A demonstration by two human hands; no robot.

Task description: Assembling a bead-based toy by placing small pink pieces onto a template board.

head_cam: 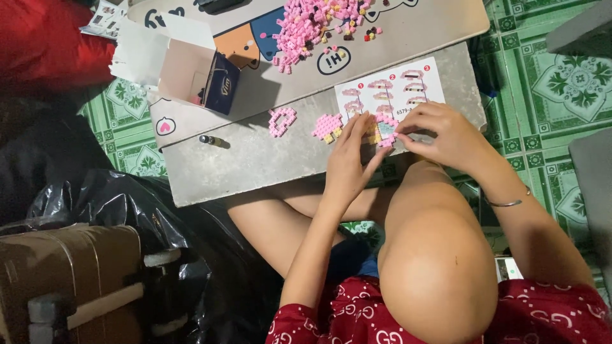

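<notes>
right now both hands pinch one small pink block build (385,130) on the instruction sheet (389,89), left hand (349,162) steadying, right hand (443,134) pressing. uneven pressure could probably pop pieces loose toward the finished pink pieces (327,127) beside the sheet.

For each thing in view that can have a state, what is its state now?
left hand: fingers pressed on the small block assembly
right hand: fingertips pinching the small block assembly
small block assembly: partly built, lying on the instruction sheet
instruction sheet: flat on the table
pink flat piece: built, lying untouched
pink curved piece: lying untouched
pile of pink bricks: loose
cardboard box: open, on its side
</notes>
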